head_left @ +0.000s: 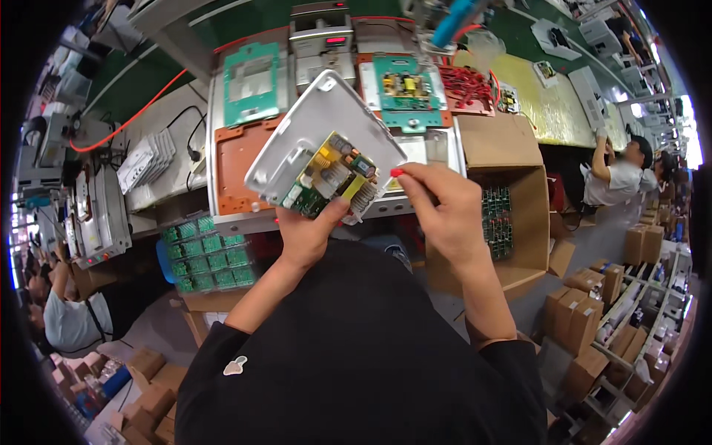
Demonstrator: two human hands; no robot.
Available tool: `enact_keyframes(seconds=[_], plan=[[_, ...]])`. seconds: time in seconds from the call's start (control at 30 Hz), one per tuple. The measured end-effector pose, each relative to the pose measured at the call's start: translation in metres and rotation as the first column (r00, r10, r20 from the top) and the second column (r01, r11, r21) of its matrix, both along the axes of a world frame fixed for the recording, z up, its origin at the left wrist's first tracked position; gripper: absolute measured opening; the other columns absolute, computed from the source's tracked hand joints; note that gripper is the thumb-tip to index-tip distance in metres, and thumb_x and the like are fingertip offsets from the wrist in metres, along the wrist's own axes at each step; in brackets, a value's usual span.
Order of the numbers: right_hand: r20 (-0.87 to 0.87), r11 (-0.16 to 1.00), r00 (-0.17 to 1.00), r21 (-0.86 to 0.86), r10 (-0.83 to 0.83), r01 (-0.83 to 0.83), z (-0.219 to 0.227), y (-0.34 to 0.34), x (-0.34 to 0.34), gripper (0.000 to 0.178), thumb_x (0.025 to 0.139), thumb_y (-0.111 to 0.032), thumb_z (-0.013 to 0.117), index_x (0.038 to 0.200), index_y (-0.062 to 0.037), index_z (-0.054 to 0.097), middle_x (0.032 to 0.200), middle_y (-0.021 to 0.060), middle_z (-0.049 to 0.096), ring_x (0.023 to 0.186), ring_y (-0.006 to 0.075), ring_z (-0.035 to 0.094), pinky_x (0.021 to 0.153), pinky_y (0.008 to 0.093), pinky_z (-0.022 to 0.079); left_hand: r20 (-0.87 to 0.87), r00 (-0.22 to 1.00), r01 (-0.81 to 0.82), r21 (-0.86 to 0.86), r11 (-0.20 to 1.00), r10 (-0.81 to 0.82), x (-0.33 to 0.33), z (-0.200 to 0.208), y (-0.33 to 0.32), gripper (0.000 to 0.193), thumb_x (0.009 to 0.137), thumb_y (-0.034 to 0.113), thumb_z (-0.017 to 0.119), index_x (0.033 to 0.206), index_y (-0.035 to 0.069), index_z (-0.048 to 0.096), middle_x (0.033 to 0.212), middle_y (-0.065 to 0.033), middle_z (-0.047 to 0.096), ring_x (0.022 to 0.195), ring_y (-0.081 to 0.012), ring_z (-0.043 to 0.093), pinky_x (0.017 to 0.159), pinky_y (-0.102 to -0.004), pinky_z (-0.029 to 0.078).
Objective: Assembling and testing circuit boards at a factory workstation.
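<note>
My left hand is closed around the lower edge of a circuit board, thumb on top and fingers out of sight beneath. Yellow, black and silver parts crowd the board. It overlaps a tilted pale grey plastic housing with rounded corners; whether the two are joined, I cannot tell. Just off the board's right side, my right hand pinches a small red piece between thumb and forefinger. Its exact kind is too small to make out.
Behind stand a teal fixture with a circuit board, another teal plate and a tray of red pieces. An open carton with green boards is at right. More green boards lie at left. Other people sit on both sides.
</note>
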State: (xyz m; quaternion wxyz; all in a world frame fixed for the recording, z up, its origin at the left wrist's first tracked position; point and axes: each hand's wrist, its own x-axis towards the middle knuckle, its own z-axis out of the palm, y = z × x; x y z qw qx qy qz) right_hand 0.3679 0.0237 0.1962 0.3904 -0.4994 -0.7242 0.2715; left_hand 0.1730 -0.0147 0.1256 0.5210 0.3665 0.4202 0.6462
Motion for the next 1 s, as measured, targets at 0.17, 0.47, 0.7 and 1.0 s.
enact_keyframes(seconds=[0.17, 0.47, 0.7, 1.0], plan=[[0.008, 0.991, 1.000, 0.129, 0.019, -0.020, -0.009, -0.004, 0.018, 0.009, 0.086, -0.002, 0.071, 0.094, -0.0003, 0.071, 0.068, 0.0111, 0.061, 0.057, 0.0230, 0.059, 0.052, 0.0323, 0.044, -0.128, 0.985, -0.094, 0.162, 0.982, 0.115, 0.030, 0.010, -0.006, 0.050, 0.084, 0.008, 0.080, 0.125, -0.004, 0.054, 0.114, -0.0098, 0.065, 0.102, -0.0183, 0.064, 0.089, -0.0320, 0.053], [-0.054, 0.979, 0.999, 0.205, -0.001, 0.012, -0.025, -0.005, 0.039, 0.013, 0.082, 0.000, 0.074, 0.095, -0.0005, 0.071, 0.066, 0.0093, 0.060, 0.052, 0.0209, 0.057, 0.048, 0.0314, 0.043, -0.306, 0.943, -0.071, 0.191, 0.979, 0.128, 0.052, 0.016, -0.015, 0.044, 0.085, 0.011, 0.080, 0.120, -0.004, 0.059, 0.112, -0.0096, 0.067, 0.101, -0.0188, 0.065, 0.090, -0.0327, 0.051], [-0.002, 0.976, 1.000, 0.218, -0.002, 0.002, -0.029, -0.006, 0.045, 0.011, 0.083, -0.003, 0.073, 0.093, -0.0003, 0.070, 0.068, 0.0104, 0.058, 0.055, 0.0253, 0.057, 0.050, 0.0351, 0.044, -0.460, 0.886, 0.054, 0.216, 0.975, 0.053, 0.053, 0.024, -0.011, 0.042, 0.085, 0.008, 0.079, 0.120, -0.004, 0.059, 0.112, -0.0094, 0.067, 0.101, -0.0182, 0.064, 0.089, -0.0323, 0.052], [-0.596, 0.894, 0.762, -0.444, -0.253, -0.051, -0.116, -0.023, 0.092, 0.045, 0.095, -0.021, 0.064, 0.134, -0.0024, 0.053, 0.113, 0.0053, 0.061, 0.103, 0.0131, 0.059, 0.081, 0.0291, 0.051, -0.117, 0.972, 0.158, -0.312, 0.937, -0.203, 0.053, -0.011, 0.024, 0.045, 0.089, 0.017, 0.072, 0.125, -0.006, 0.057, 0.116, -0.0103, 0.066, 0.102, -0.0161, 0.063, 0.091, -0.0317, 0.050]])
